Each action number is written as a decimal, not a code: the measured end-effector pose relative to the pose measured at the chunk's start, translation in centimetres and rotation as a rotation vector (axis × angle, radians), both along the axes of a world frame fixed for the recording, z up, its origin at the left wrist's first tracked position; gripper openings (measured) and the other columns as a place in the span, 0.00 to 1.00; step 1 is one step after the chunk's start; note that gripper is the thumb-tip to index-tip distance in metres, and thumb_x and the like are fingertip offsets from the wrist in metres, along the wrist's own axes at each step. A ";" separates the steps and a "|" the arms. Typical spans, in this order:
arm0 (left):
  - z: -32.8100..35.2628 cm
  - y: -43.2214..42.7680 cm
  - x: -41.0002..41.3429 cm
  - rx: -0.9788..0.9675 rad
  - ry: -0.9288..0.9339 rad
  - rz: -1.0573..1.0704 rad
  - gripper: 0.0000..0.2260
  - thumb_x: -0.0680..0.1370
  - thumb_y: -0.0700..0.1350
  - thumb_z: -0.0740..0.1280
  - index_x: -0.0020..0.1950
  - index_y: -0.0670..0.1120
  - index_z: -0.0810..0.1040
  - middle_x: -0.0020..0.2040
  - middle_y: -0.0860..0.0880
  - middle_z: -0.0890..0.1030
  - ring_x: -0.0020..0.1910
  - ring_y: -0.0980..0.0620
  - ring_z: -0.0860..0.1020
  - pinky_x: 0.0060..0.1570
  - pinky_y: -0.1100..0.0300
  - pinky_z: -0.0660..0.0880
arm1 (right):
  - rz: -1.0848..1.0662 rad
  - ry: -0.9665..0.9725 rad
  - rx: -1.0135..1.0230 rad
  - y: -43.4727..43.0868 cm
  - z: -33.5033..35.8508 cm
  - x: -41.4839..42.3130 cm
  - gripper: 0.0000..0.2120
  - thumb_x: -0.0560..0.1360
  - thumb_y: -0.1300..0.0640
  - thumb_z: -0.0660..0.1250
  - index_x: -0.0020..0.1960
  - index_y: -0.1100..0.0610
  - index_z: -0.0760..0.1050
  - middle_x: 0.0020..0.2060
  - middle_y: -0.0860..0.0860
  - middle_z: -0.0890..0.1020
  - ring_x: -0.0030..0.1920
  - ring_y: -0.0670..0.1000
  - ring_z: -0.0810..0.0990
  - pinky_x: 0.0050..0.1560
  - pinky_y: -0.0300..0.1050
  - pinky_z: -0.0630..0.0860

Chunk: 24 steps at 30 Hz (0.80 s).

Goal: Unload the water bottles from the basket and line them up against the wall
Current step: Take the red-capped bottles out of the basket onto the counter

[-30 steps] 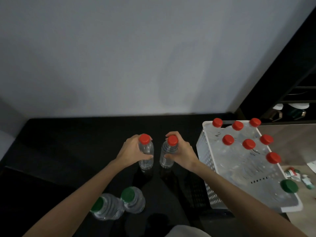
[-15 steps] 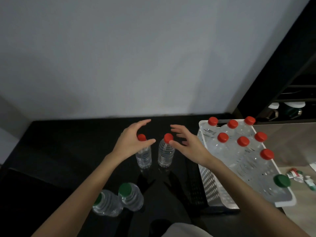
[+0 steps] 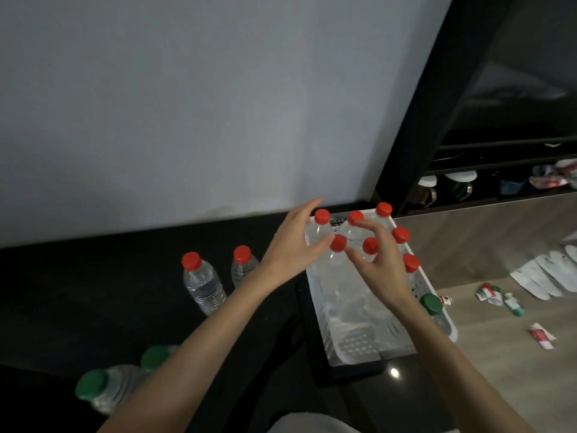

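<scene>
Left hand [image 3: 293, 245] and right hand [image 3: 381, 270] hang spread, gripping nothing, over the packed bottles [image 3: 338, 243] in the basket [image 3: 324, 332] at centre right; a hasty grab might topple neighbours.

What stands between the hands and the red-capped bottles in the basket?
Nothing visible. Both hands are above the white basket: the left hand spreads beside one red-capped bottle, the right hand around the next red cap. Other bottles stand close around them, but none blocks the reach from above.
</scene>
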State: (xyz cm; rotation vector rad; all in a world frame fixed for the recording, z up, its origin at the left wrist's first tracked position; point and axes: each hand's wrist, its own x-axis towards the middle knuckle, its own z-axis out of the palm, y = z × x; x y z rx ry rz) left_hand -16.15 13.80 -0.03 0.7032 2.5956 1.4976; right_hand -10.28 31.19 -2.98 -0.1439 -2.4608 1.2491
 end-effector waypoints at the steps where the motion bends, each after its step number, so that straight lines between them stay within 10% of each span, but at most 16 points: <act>1: -0.9 1.0 0.1 0.014 -0.024 -0.016 0.29 0.76 0.50 0.70 0.74 0.55 0.63 0.71 0.52 0.69 0.68 0.57 0.70 0.66 0.55 0.71 | -0.006 0.000 0.001 0.5 -0.6 0.1 0.21 0.73 0.55 0.72 0.64 0.52 0.71 0.60 0.42 0.74 0.60 0.39 0.71 0.57 0.27 0.66; 8: -6.3 4.5 -0.1 -0.076 -0.102 -0.039 0.32 0.72 0.48 0.73 0.73 0.55 0.64 0.69 0.53 0.72 0.66 0.56 0.72 0.64 0.55 0.73 | -0.018 -0.119 -0.139 2.2 -4.2 -0.5 0.31 0.70 0.65 0.73 0.69 0.56 0.64 0.59 0.44 0.70 0.59 0.40 0.69 0.54 0.21 0.65; 13: -8.3 5.2 -0.6 -0.050 -0.113 0.045 0.28 0.69 0.44 0.76 0.68 0.52 0.72 0.63 0.54 0.78 0.62 0.56 0.76 0.59 0.58 0.76 | -0.091 -0.111 -0.129 2.4 -6.4 -0.7 0.28 0.65 0.66 0.76 0.60 0.55 0.69 0.53 0.47 0.76 0.56 0.48 0.75 0.59 0.43 0.74; 18: -8.8 4.6 -1.3 -0.109 -0.102 -0.075 0.20 0.66 0.43 0.78 0.54 0.52 0.77 0.47 0.61 0.79 0.48 0.64 0.78 0.50 0.72 0.74 | 0.022 -0.090 -0.129 2.8 -7.7 -0.4 0.25 0.60 0.61 0.81 0.53 0.54 0.74 0.49 0.45 0.78 0.52 0.42 0.77 0.53 0.32 0.71; 24: -9.6 3.8 -3.3 -0.434 0.061 -0.245 0.28 0.62 0.58 0.74 0.61 0.59 0.74 0.58 0.63 0.77 0.69 0.55 0.67 0.74 0.50 0.57 | 0.056 -0.135 -0.160 3.2 -8.2 -0.5 0.27 0.58 0.67 0.80 0.51 0.55 0.72 0.47 0.42 0.78 0.49 0.33 0.76 0.47 0.24 0.70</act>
